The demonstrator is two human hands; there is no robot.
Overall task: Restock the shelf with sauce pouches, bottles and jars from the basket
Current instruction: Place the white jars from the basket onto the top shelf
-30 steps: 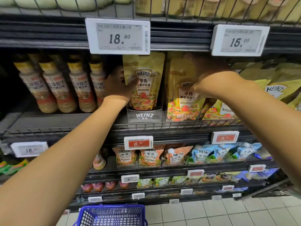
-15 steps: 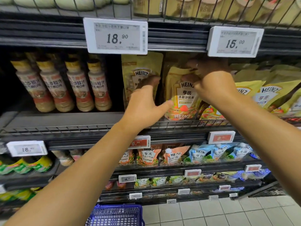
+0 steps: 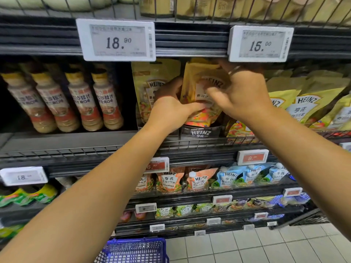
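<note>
Reaching up under the price tags, both hands cover much of the yellow sauce pouch, so only part of its label shows, and its upper corner is lost behind the right price tag. The right hand is blurred near the fingertips; its fingers curl over the pouch's top and front, gripping it, with a ring visible on one finger. The left hand grips the same pouch from the lower left, thumb lying across the colourful bottom part and fingers tucked behind the left edge, out of sight. The pouch stands upright toward the front edge of the shelf, its base sitting in a small dark holder printed with a brand name. It is mustard yellow with a white label panel and a picture of salad at the bottom. Just beside it on the left stands another pouch of the same kind, partly hidden by the left hand. Further left along the shelf stand four dressing bottles. The blue basket sits on the floor, cut off by the bottom edge of the view.
</note>
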